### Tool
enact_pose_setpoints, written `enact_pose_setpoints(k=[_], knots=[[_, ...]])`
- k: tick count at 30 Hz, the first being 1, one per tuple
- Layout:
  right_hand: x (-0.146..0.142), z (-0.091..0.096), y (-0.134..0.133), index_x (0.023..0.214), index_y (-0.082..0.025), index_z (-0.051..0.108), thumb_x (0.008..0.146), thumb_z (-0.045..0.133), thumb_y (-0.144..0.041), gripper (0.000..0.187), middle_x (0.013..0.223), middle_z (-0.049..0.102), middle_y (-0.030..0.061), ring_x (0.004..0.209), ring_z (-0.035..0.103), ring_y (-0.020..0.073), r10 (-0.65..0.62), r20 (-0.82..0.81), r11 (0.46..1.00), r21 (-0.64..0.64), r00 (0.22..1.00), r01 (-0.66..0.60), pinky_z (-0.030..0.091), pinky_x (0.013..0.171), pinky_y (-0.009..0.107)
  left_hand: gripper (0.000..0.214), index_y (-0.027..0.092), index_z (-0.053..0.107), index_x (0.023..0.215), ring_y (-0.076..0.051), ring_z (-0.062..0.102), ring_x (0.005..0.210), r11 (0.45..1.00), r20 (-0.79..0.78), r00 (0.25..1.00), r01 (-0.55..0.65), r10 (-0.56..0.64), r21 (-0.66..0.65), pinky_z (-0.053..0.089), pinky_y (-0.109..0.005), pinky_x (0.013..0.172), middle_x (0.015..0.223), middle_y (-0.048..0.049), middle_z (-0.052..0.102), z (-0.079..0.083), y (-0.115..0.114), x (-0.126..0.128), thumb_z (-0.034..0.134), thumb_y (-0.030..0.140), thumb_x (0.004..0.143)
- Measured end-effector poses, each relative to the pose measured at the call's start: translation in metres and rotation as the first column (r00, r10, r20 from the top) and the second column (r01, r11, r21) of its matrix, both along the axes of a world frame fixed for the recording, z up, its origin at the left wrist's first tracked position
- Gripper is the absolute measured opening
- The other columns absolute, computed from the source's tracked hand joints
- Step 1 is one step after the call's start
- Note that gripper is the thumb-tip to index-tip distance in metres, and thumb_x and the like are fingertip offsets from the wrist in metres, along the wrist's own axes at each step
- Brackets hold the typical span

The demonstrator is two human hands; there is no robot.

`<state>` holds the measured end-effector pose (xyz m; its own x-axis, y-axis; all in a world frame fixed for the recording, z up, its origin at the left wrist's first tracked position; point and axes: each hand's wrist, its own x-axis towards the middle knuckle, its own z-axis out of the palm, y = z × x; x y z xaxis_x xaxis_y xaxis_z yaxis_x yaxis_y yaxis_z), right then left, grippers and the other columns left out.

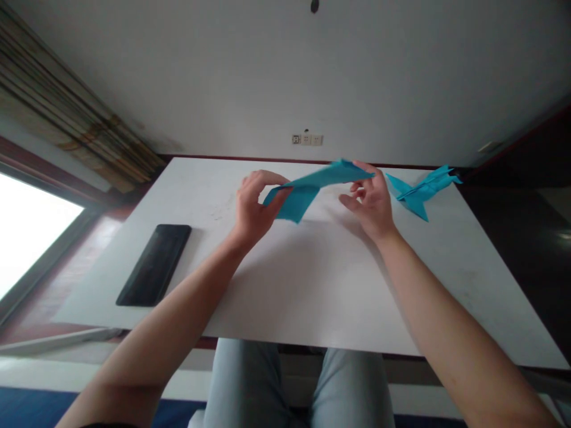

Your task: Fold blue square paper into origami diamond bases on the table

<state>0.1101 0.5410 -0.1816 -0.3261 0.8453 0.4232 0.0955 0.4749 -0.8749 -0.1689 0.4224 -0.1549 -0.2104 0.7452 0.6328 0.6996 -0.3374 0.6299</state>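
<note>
A folded sheet of blue paper (pixel 328 176) is raised a little over the white table, with a flap (pixel 298 203) hanging down on its left part. My left hand (pixel 259 202) pinches its left end between thumb and fingers. At the right end, the fingers of my right hand (pixel 370 202) hold the paper, the index finger along the top edge and other fingers curled below; the thumb stands away from it. Parts of the right fingers are hidden behind the paper. Just right of that hand lies a folded blue paper figure (pixel 423 189) with pointed ends.
The white table (pixel 307 297) reaches to the wall, where power sockets (pixel 307 139) are mounted. A black phone-like slab (pixel 154 264) lies on the left of the tabletop. Curtains (pixel 71 107) and a bright window (pixel 31 232) are at the left. My legs (pixel 250 380) are under the front edge.
</note>
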Motion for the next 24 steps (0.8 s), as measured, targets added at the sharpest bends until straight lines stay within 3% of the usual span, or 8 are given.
enact_pose_setpoints(k=[3,5,7,10,12,15,20,24], knots=[[0.003,-0.002,0.000,0.163,-0.037,0.063,0.089,0.094,-0.075,0.089,0.151,0.071,0.0141,0.127,0.068,0.0360,-0.006,0.090,0.988,0.155,0.996,-0.008,0.063,0.093,0.047,0.013,0.031,0.080,0.104,-0.037,0.069,0.132,0.989,-0.156,0.978,-0.129,0.140,0.078,0.043,-0.066,0.130,0.120,-0.0062,0.083,0.008,-0.007,0.001,0.073,0.038,0.113],[0.006,-0.005,0.001,0.170,-0.038,0.059,0.092,0.094,-0.069,0.091,0.159,0.066,0.0158,0.135,0.066,0.0389,-0.010,0.128,0.966,0.257,0.992,-0.024,0.062,0.098,0.050,0.011,0.031,0.081,0.101,-0.041,0.064,0.140,0.988,-0.213,0.965,-0.141,0.152,0.063,0.037,-0.071,0.131,0.125,-0.0073,0.082,0.006,-0.007,0.001,0.076,0.033,0.111],[0.008,-0.008,0.004,0.173,-0.041,0.059,0.094,0.094,-0.060,0.089,0.160,0.062,0.0148,0.137,0.065,0.0401,-0.041,0.184,0.941,0.338,0.982,-0.024,0.061,0.104,0.055,0.010,0.030,0.082,0.100,-0.043,0.059,0.143,0.991,-0.242,0.962,-0.133,0.127,-0.010,0.037,-0.072,0.128,0.132,-0.0091,0.081,-0.001,-0.002,-0.001,0.077,0.028,0.109],[0.013,-0.010,0.005,0.159,-0.041,0.076,0.097,0.093,-0.041,0.065,0.150,0.062,0.0126,0.135,0.064,0.0411,-0.090,0.365,0.908,0.411,0.927,-0.074,0.056,0.115,0.065,0.016,0.028,0.084,0.101,-0.042,0.061,0.137,0.980,-0.269,0.963,-0.082,0.031,-0.181,0.043,-0.068,0.123,0.136,-0.0118,0.080,-0.018,0.010,-0.007,0.076,0.014,0.103],[0.015,-0.012,0.004,0.139,-0.041,0.089,0.097,0.090,-0.029,0.044,0.146,0.065,0.0107,0.129,0.064,0.0393,-0.094,0.485,0.897,0.421,0.870,-0.138,0.051,0.118,0.068,0.024,0.027,0.086,0.103,-0.038,0.065,0.128,0.957,-0.275,0.959,-0.012,-0.071,-0.291,0.049,-0.063,0.120,0.131,-0.0119,0.081,-0.028,0.018,-0.014,0.075,0.008,0.094],[0.016,-0.016,-0.001,0.118,-0.039,0.095,0.096,0.091,-0.023,0.028,0.145,0.069,0.0090,0.124,0.064,0.0370,-0.063,0.585,0.897,0.388,0.808,-0.211,0.047,0.116,0.065,0.026,0.024,0.088,0.111,-0.033,0.072,0.122,0.922,-0.208,0.951,0.145,-0.230,-0.359,0.056,-0.054,0.117,0.128,-0.0121,0.082,-0.037,0.022,-0.020,0.076,0.013,0.090],[0.014,-0.016,-0.003,0.110,-0.035,0.092,0.104,0.090,-0.041,0.008,0.128,0.081,0.0083,0.123,0.069,0.0363,0.065,0.577,0.903,0.313,0.814,-0.294,0.043,0.113,0.059,0.033,0.029,0.088,0.123,-0.039,0.073,0.138,0.885,-0.245,0.906,0.228,-0.346,-0.406,0.049,-0.060,0.125,0.138,-0.0118,0.084,-0.032,0.013,-0.016,0.089,0.034,0.091],[0.011,-0.012,0.000,0.097,-0.030,0.083,0.107,0.086,-0.054,0.027,0.106,0.083,0.0051,0.105,0.075,0.0317,0.122,0.477,0.923,0.269,0.870,-0.276,0.044,0.113,0.057,0.020,0.028,0.089,0.117,-0.035,0.078,0.131,0.856,-0.207,0.884,0.309,-0.420,-0.415,0.052,-0.055,0.119,0.134,-0.0110,0.087,-0.030,0.014,-0.011,0.082,0.042,0.103]])
